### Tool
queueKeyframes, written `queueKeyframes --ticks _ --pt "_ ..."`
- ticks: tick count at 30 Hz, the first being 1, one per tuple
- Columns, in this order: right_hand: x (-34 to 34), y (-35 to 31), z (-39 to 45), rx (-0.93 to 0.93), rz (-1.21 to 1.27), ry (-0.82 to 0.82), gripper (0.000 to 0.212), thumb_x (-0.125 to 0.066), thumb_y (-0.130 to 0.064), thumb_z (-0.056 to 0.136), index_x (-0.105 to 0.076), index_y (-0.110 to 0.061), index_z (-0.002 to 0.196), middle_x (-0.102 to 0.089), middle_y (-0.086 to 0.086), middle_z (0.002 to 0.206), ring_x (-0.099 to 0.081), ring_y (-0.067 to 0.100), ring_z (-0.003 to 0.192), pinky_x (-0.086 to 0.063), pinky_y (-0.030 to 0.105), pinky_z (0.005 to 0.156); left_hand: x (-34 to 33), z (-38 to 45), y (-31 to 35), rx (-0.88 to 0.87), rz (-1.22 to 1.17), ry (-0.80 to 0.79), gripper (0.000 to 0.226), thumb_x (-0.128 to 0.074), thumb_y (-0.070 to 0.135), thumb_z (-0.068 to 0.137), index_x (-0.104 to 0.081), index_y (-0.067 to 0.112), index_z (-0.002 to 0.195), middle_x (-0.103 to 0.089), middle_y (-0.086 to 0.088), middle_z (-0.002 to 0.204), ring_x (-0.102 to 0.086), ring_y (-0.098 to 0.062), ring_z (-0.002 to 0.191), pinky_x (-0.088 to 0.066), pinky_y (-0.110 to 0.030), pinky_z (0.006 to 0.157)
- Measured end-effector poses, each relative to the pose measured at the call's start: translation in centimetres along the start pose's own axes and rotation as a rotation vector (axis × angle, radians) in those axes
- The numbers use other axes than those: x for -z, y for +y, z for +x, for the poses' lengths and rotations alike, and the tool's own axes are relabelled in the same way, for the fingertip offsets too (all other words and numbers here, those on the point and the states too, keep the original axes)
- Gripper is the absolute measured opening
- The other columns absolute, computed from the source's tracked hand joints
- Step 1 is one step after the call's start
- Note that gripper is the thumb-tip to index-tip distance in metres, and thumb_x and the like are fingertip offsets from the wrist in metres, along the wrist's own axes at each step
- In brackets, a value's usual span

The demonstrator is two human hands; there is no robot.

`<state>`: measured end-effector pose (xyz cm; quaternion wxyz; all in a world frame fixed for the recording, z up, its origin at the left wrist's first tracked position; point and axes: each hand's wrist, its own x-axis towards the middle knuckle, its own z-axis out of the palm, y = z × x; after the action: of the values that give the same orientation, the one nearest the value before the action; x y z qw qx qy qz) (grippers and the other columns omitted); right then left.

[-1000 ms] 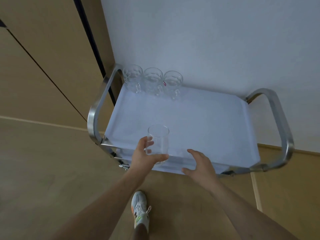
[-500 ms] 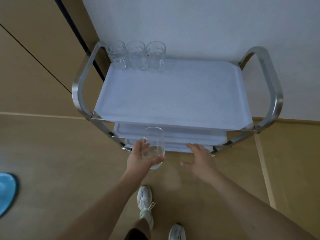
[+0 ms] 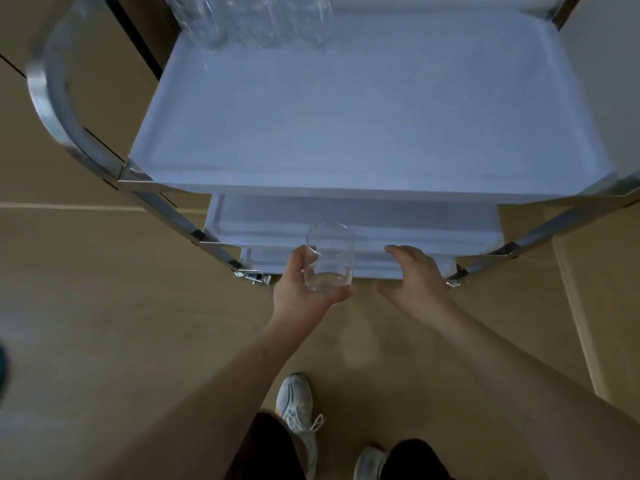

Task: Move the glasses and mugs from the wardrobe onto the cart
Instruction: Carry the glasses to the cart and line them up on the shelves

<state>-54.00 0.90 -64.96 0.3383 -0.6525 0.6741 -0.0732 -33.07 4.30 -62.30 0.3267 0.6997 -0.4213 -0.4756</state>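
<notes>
Head view: glass (image 3: pixel 329 258) held upright at the cart's (image 3: pixel 346 133) near edge, level with the lower shelves.
Left hand (image 3: pixel 301 285) grips the glass; right hand (image 3: pixel 415 271) beside it, fingers relaxed, holding nothing. Blurred glasses (image 3: pixel 256 22) at top shelf's far-left corner.

You won't find any readable text, label, brand, number or sign here. The clear glass (image 3: pixel 329 259) carries no print that can be made out, the white trays of the cart (image 3: pixel 346 133) are plain, and the blurred mugs (image 3: pixel 249 22) at the far edge show nothing legible. The markings on your white shoe (image 3: pixel 294 407) are too faint to read.
</notes>
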Motion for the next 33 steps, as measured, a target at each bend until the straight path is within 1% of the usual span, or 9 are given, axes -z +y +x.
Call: queueKeyframes --ticks 3,8,11,13,16,19,24,30,33 --pt "-2.5 1.3 2.3 -0.005 -0.014 0.03 0.077 -0.075 -0.039 0.087 -0.038 -0.024 0.154 -0.034 0.006 0.159 -0.028 0.031 0.145 -0.03 0.042 0.116 -1.2 2.6 -2.4 -0.063 -0.002 0.008 0.076 -0.095 0.04 0.06 -0.05 0.042 0.121 -0.059 0.021 0.126 -0.059 -0.007 0.119 -0.054 -0.04 0.098" --pt "-4.4 2.5 6.8 0.064 -0.061 0.145 0.078 -0.076 -0.038 0.086 -0.039 -0.019 0.153 -0.04 0.008 0.155 -0.032 0.032 0.143 -0.029 0.04 0.115 -2.7 7.1 -4.3 -0.221 0.017 0.044 0.081 -0.095 0.042 0.059 -0.049 0.04 0.125 -0.058 0.023 0.124 -0.059 -0.007 0.12 -0.055 -0.042 0.097" --pt "-4.8 2.7 9.6 0.116 -0.1 0.234 0.079 -0.077 -0.039 0.084 -0.042 -0.018 0.151 -0.043 0.008 0.153 -0.036 0.033 0.14 -0.03 0.037 0.114 -3.2 9.8 -4.6 -0.32 -0.01 0.072 0.081 -0.093 0.048 0.057 -0.048 0.043 0.125 -0.059 0.025 0.124 -0.059 -0.005 0.118 -0.055 -0.039 0.097" --pt "-5.2 2.7 11.4 0.157 -0.123 0.293 0.08 -0.077 -0.041 0.083 -0.042 -0.019 0.151 -0.044 0.008 0.153 -0.036 0.034 0.14 -0.032 0.038 0.114 -3.5 11.5 -5.0 -0.381 -0.031 0.098 0.083 -0.091 0.051 0.055 -0.047 0.045 0.126 -0.059 0.027 0.124 -0.059 -0.003 0.117 -0.054 -0.037 0.097" --pt "-6.0 2.7 13.7 0.206 -0.14 0.359 0.083 -0.079 -0.043 0.081 -0.042 -0.02 0.151 -0.043 0.009 0.153 -0.036 0.036 0.139 -0.034 0.04 0.113 -4.0 14.1 -5.6 -0.447 -0.058 0.134 0.086 -0.093 0.049 0.055 -0.048 0.041 0.128 -0.058 0.027 0.12 -0.059 0.0 0.113 -0.055 -0.035 0.095" --pt "-6.6 2.7 15.6 0.258 -0.148 0.408 0.085 -0.08 -0.043 0.078 -0.042 -0.02 0.15 -0.045 0.009 0.152 -0.039 0.034 0.139 -0.033 0.037 0.114 -4.7 16.4 -5.9 -0.501 -0.046 0.146 0.089 -0.095 0.044 0.057 -0.047 0.037 0.132 -0.057 0.023 0.122 -0.059 -0.006 0.115 -0.054 -0.031 0.093" --pt "-7.5 2.7 16.4 0.306 -0.046 0.459 0.087 -0.084 -0.046 0.074 -0.047 -0.018 0.147 -0.05 0.01 0.148 -0.043 0.034 0.136 -0.033 0.037 0.112 -5.3 18.6 -6.3 -0.477 -0.061 0.165 0.088 -0.097 0.038 0.059 -0.047 0.035 0.132 -0.058 0.017 0.124 -0.06 -0.009 0.114 -0.054 -0.037 0.097" --pt "-7.3 3.7 17.0 0.334 -0.011 0.465 0.102 -0.084 -0.059 0.066 -0.042 -0.018 0.15 -0.048 0.009 0.151 -0.04 0.033 0.139 -0.033 0.037 0.112 -7.2 20.3 -5.7 -0.456 -0.079 0.115 0.084 -0.096 0.036 0.061 -0.048 0.034 0.13 -0.059 0.014 0.125 -0.06 -0.011 0.114 -0.055 -0.04 0.098" --pt "-7.0 4.7 17.2 0.315 0.037 0.482 0.11 -0.082 -0.067 0.06 -0.042 -0.016 0.149 -0.051 0.009 0.148 -0.044 0.033 0.136 -0.037 0.038 0.109 -9.2 20.7 -5.0 -0.471 -0.111 0.071 0.082 -0.096 0.034 0.063 -0.048 0.033 0.13 -0.06 0.012 0.124 -0.06 -0.01 0.114 -0.055 -0.039 0.098"
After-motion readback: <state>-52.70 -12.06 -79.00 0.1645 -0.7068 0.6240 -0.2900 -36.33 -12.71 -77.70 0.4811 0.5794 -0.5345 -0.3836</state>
